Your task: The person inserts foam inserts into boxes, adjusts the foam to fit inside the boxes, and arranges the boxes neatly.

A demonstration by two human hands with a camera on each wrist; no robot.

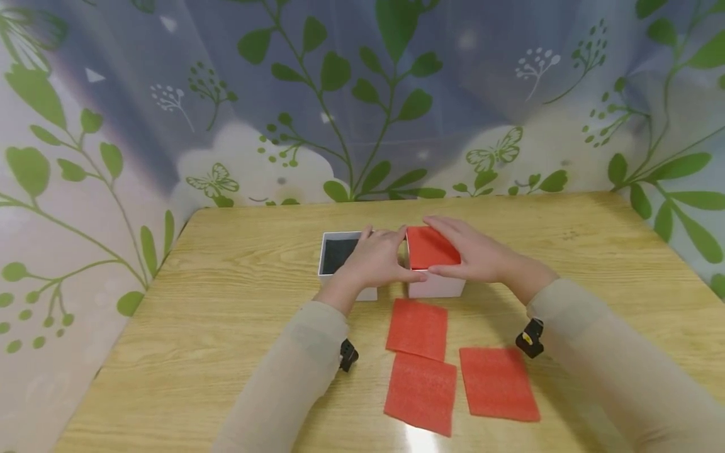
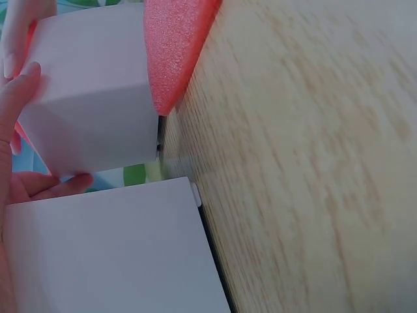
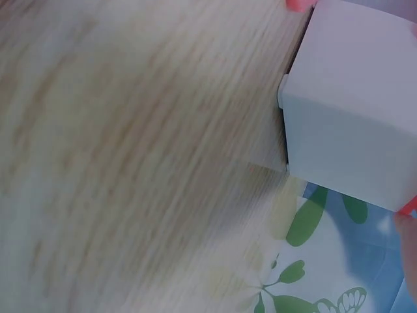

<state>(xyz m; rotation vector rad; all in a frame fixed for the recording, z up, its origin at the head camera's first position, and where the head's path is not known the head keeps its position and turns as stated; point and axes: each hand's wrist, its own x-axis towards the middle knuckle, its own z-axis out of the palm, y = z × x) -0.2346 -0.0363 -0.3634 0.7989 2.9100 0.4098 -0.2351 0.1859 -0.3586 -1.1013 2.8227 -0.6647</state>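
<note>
A white box [image 1: 436, 288] stands mid-table with a red square sheet [image 1: 432, 247] spread across its top. My left hand [image 1: 375, 259] reaches to the sheet's left side, thumb at the near rim and fingertips towards the far left corner. From the other side, my right hand [image 1: 480, 253] spans the same box, its thumb near the front edge and fingers over the far edge. Both hands' fingers look fairly straight. In the left wrist view, a thumb lies against the upper edge of this box [image 2: 98, 124]. Beneath my left forearm is a second white box [image 1: 368, 294] containing dark material [image 1: 338, 251].
On the wooden table [image 1: 243, 277] in front of the boxes lie three red squares: one nearest the box [image 1: 417, 328], one below it [image 1: 421, 393], and one to the right [image 1: 498, 384]. A leaf-patterned curtain [image 1: 362, 94] hangs behind the table.
</note>
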